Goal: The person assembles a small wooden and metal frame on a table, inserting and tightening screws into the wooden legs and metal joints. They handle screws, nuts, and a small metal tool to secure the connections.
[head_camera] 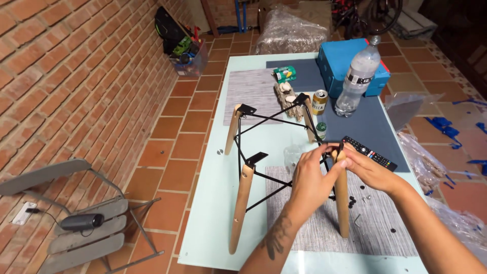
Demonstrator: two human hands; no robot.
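Note:
A chair base with several wooden legs joined by black metal rods stands on a glass table. My left hand and my right hand meet at the top of the near right leg, fingers pinched around its black bracket end. Small black screws and washers lie on the grey mat just right of that leg. Whether a tool is in my fingers is hidden.
A black remote, a can, a clear plastic bottle and a blue box sit farther back on the table. A grey folding chair stands by the brick wall at left. Plastic wrapping lies right of the table.

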